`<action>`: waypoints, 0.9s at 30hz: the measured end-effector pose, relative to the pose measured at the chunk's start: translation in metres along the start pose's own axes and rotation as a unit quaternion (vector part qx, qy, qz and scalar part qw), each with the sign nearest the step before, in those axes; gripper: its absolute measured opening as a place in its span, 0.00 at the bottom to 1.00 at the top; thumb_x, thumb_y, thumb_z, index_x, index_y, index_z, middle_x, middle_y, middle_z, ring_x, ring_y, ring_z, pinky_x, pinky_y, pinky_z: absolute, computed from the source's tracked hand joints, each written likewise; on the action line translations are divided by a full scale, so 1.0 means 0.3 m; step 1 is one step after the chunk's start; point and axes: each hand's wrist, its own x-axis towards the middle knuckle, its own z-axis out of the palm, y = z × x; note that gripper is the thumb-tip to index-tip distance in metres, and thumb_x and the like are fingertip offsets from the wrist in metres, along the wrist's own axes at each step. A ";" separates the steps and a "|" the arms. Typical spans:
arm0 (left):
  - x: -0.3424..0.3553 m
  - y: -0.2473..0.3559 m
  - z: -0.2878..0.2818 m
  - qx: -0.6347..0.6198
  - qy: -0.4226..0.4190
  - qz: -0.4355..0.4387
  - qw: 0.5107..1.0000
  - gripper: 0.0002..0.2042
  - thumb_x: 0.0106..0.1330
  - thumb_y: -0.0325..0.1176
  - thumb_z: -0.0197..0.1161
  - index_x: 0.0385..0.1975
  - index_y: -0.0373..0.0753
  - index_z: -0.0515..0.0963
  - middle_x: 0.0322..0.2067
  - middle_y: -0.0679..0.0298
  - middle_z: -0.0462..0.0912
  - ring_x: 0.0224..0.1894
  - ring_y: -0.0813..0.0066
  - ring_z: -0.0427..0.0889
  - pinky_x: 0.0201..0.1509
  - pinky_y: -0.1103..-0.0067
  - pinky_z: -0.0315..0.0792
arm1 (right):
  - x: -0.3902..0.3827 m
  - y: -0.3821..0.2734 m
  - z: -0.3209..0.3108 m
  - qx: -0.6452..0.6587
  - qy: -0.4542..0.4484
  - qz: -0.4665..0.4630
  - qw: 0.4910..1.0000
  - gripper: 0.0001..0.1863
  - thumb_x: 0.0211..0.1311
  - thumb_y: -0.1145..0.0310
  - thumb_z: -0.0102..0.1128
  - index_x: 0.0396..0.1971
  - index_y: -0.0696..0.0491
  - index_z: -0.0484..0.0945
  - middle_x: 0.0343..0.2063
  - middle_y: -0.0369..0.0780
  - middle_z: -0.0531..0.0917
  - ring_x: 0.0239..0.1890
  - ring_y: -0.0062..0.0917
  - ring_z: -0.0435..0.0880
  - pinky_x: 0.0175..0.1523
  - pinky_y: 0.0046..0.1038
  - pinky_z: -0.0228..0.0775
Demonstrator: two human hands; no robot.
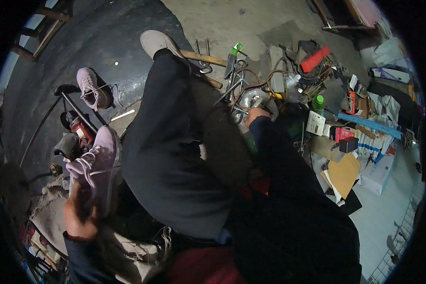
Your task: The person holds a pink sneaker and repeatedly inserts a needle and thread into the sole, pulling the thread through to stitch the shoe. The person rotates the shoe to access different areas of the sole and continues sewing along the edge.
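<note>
My left hand (83, 217) is closed round the heel end of a pale pink sneaker (108, 144), which has white laces and points away from me. Farther off, a matching pink sneaker (89, 85) stands alone on the dark floor mat with a lace trailing beside it. On the right, my right hand (257, 115) reaches down to a shiny metal bowl-like container (252, 98) among hand tools. Its fingers are mostly hidden, so I cannot make out whether they grip anything. Scissors-like metal tools (239, 80) lie just beyond it.
Beyond my knee lie a wooden-handled hammer (206, 58) and a heap of tools. A green bottle (318, 102), a blue strip (370, 125) and a brown envelope (344, 174) are to the right. A red-and-black power tool (82, 130) sits left of the held sneaker.
</note>
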 end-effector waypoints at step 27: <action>0.011 0.015 0.007 -0.022 0.009 -0.008 1.000 0.32 0.55 0.17 0.58 0.64 0.26 0.63 0.51 0.46 0.79 0.55 0.56 0.79 0.58 0.68 0.73 | 0.080 0.260 -0.119 0.103 0.109 0.053 0.987 0.28 0.55 0.59 0.63 0.60 0.40 0.74 0.49 0.46 0.84 0.52 0.43 0.82 0.57 0.41 0.74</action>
